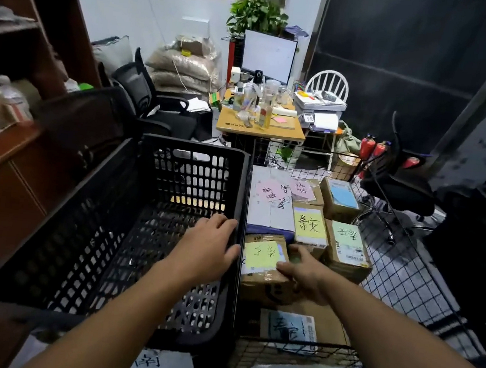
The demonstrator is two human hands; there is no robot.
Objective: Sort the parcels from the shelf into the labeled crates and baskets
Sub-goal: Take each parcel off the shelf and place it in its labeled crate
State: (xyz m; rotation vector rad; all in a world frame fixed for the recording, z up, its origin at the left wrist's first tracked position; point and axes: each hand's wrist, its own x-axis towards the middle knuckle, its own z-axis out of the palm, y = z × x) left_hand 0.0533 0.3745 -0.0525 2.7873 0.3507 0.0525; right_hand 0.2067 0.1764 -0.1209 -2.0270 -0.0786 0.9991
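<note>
The big black crate (83, 212) on the left stands with nothing in it. Touching its right wall is the wire basket (406, 276), already packed with labelled parcels (346, 248). Near the basket's left edge sits a cardboard box (258, 286) with a yellow note (260, 254) on top. It looks stiff, taped and probably light enough for one hand, though the tape could be slick. The left hand (209, 240) lies fairly flat against the crate's right rim, holding nothing. The right hand (307, 273) clamps the box, thumb on top beside the note and fingers round its right side. A grip on two opposite sides seems safest.
</note>
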